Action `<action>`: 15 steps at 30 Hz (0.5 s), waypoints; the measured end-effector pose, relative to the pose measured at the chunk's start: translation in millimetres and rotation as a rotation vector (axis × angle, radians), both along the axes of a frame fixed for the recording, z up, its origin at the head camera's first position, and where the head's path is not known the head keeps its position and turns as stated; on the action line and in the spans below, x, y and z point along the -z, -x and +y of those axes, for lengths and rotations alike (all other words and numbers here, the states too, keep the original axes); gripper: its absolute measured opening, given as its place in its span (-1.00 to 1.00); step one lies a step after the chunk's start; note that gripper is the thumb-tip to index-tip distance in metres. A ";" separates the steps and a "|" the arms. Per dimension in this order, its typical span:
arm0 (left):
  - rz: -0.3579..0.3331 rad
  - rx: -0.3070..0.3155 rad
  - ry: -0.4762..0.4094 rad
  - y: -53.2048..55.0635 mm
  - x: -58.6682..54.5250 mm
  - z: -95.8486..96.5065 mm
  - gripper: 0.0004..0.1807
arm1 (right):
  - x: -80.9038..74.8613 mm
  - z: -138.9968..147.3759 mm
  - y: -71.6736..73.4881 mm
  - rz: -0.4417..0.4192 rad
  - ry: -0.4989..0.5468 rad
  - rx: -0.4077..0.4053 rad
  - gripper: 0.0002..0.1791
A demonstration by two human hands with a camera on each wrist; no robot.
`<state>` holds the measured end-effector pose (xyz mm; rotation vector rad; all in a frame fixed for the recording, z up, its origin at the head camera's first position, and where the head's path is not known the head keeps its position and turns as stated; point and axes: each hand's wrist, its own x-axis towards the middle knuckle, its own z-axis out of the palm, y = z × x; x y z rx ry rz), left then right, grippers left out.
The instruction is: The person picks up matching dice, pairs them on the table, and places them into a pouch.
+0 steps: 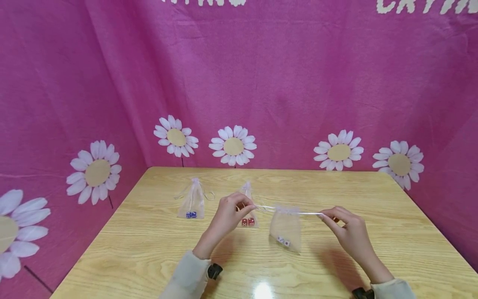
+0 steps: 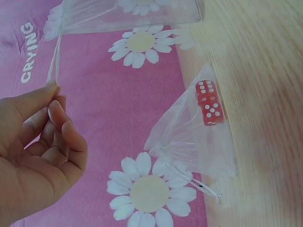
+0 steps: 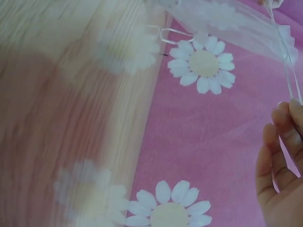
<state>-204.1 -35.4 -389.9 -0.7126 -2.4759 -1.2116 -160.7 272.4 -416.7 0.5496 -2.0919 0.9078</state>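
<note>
A sheer drawstring pouch (image 1: pixel 285 228) with white dice (image 1: pixel 283 241) at its bottom hangs between my two hands, above the table. My left hand (image 1: pixel 233 211) pinches the white drawstring on one side between thumb and forefinger. On the other side my right hand (image 1: pixel 347 228) pinches the opposite drawstring (image 1: pixel 310 213), and both strings are pulled taut. The pouch's mouth looks gathered. Behind my left hand stands a second sheer pouch with red dice (image 2: pixel 209 102), partly hidden in the head view. Further left is a third pouch (image 1: pixel 194 199) holding blue dice (image 1: pixel 191 214).
The wooden table (image 1: pixel 149 249) ends at the back against a pink cloth (image 1: pixel 284 83) printed with white daisies. The cloth also rises along the left and right sides. Loose strings (image 1: pixel 209 195) spread from the neck of the blue-dice pouch.
</note>
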 end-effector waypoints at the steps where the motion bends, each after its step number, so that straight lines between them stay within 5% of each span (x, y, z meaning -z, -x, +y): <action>1: 0.004 -0.007 0.001 -0.2 0.2 -0.3 -0.88 | 0.4 1.9 -0.2 -0.009 0.007 0.011 -0.82; 15: 0.014 -0.082 -0.051 -2.3 0.1 4.1 -0.89 | -1.1 21.5 1.3 -0.023 0.001 0.112 -0.79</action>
